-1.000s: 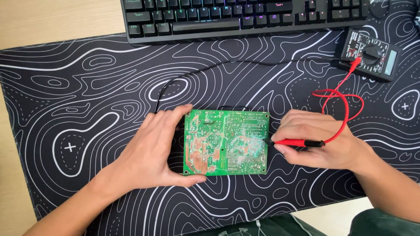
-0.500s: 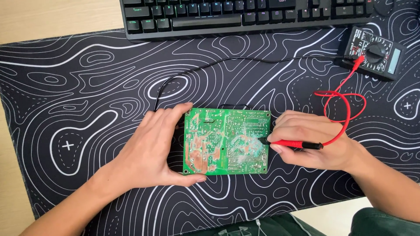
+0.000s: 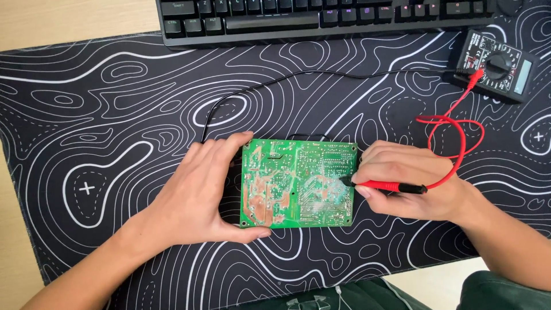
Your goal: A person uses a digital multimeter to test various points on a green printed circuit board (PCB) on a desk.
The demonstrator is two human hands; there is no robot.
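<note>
While one green circuit board (image 3: 298, 182) lies solder side up in the middle of the black patterned desk mat (image 3: 103, 115), the left hand (image 3: 198, 192) clasps its left edge between thumb and fingers. The right hand (image 3: 410, 186) pinches one red probe (image 3: 387, 185), tip on the board's right edge. One multimeter (image 3: 498, 66) and one keyboard (image 3: 321, 17) sit beyond; two leads, red (image 3: 456, 123) and black (image 3: 298, 77), run to the meter.

Green circuit board (image 3: 295, 183) flat, solder side up; red probe (image 3: 390, 186) tip touching right edge
</note>
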